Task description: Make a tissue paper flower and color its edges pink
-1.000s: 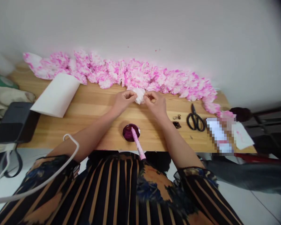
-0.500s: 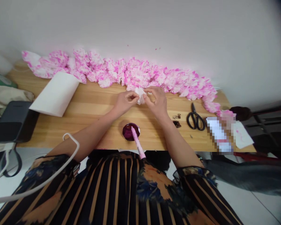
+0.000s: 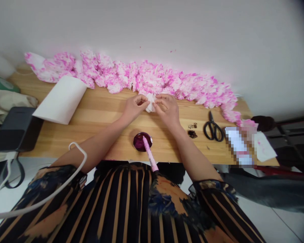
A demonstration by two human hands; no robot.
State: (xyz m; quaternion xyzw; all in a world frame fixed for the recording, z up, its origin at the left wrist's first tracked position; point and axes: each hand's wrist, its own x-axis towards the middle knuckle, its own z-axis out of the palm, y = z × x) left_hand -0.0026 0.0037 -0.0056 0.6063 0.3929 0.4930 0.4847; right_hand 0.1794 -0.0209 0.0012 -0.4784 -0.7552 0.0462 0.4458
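Between my two hands is a small white tissue-paper flower (image 3: 150, 103), its thin layers ruffled. My left hand (image 3: 134, 107) pinches its left edge between thumb and fingertips. On the other side my right hand (image 3: 168, 108) grips the paper with thumb and forefinger. Just behind lies a long row of pink-tipped white paper flowers (image 3: 152, 77) along the wall. Closer to me, a pink brush pen (image 3: 150, 156) rests with its tip in a small round dish of dark purple liquid (image 3: 138, 143).
On the right are black-handled scissors (image 3: 213, 130), small dark rubber bands (image 3: 192, 134), a blurred-out phone (image 3: 239, 145) and a pink-marked paper (image 3: 264, 146). To the left stand a white paper roll (image 3: 62, 99) and a black box-like device (image 3: 16, 130). A white cable (image 3: 53, 192) crosses near my left arm.
My right-hand fingers have shifted on the white paper, opening out and then closing on its edge again. The paper looks more spread into layers. My left hand stays nearly in place.
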